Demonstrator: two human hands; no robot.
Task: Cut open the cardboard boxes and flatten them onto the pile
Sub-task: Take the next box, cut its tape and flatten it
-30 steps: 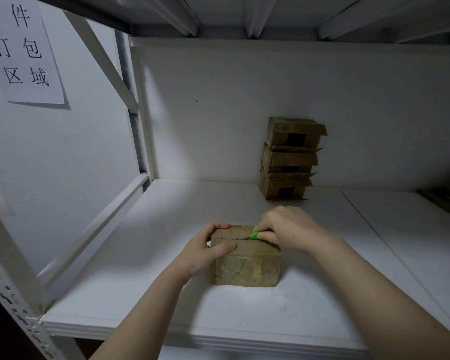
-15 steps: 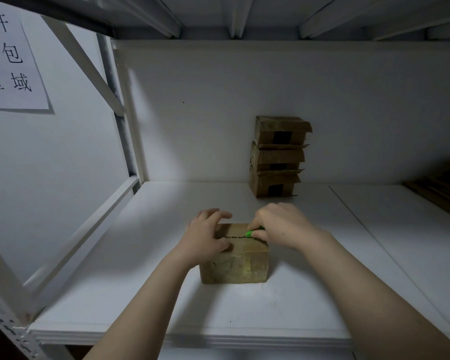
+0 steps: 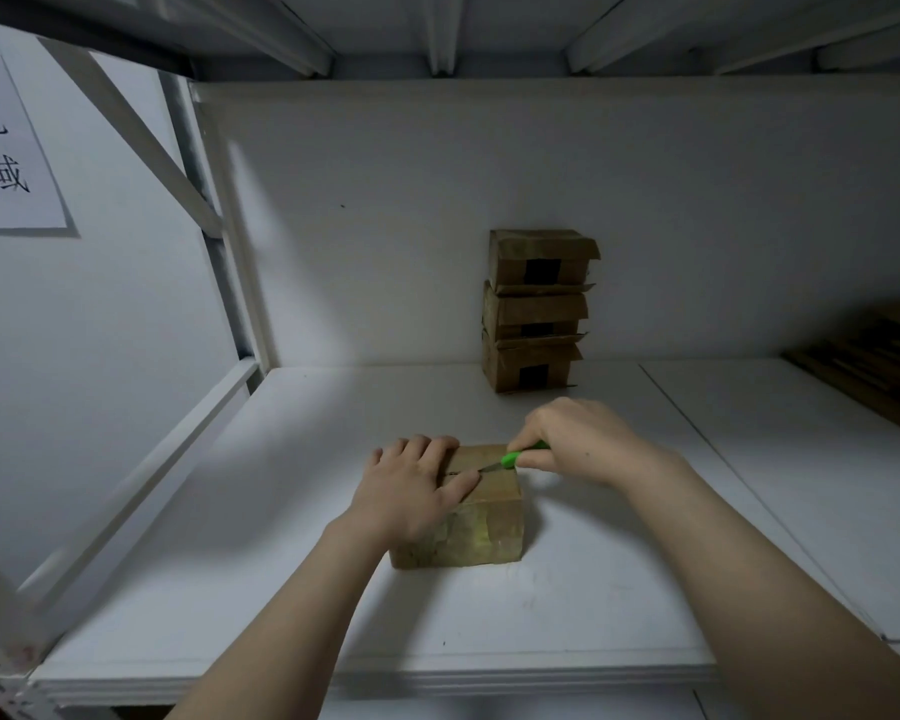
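Note:
A small taped cardboard box (image 3: 481, 532) sits on the white shelf (image 3: 281, 563) in front of me. My left hand (image 3: 411, 491) lies flat on the box's top left part, fingers straight, pressing it down. My right hand (image 3: 578, 444) grips a green-handled knife (image 3: 513, 458). Its blade tip rests in the seam along the middle of the box top, which shows a dark slit on its left part. Three more taped boxes (image 3: 536, 311) stand stacked against the back wall.
A pile of flattened cardboard (image 3: 874, 356) lies at the far right of the shelf. A white frame post and diagonal brace (image 3: 198, 283) close the left side. A paper sign (image 3: 6, 163) hangs on the left wall. Shelf beams run overhead.
My left hand has shifted from gripping the box's left edge to lying flat on its top. The knife has drawn right along the seam. My view has moved closer and to the right.

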